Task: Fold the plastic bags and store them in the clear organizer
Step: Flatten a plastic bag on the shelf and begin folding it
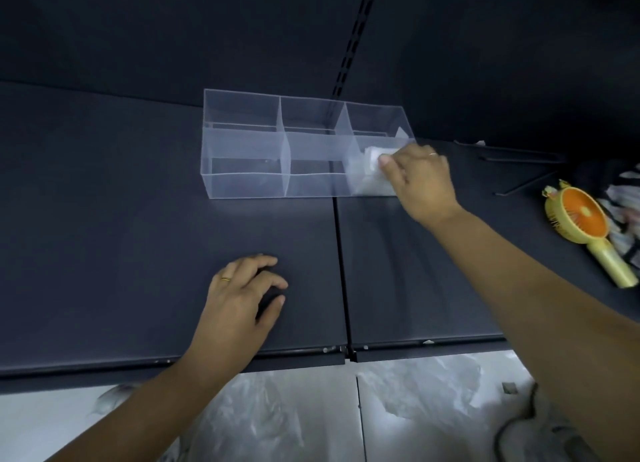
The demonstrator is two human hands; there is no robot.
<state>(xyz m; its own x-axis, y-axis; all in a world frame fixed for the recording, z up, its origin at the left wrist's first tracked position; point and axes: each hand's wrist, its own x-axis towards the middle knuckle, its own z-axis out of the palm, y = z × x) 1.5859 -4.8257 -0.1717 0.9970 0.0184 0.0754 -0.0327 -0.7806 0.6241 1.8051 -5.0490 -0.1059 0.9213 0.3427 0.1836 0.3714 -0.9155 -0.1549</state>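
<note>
Crumpled plastic bags [277, 420] wait below the shelf edge, handy for folding. Left hand [242, 299] rests loose and empty on the dark shelf [104, 236], likely bracing, while right hand [420, 181] pinches a folded bag [369, 172] into the front-right compartment of the clear organizer [246, 150].

Your left hand [242, 295] rests near the dark worktop [104, 236]'s front edge, fingers spread, loosely bent. Your right arm [519, 271] stretches toward the back, its right hand [420, 181] pinching a folded white plastic bag [371, 157].
</note>
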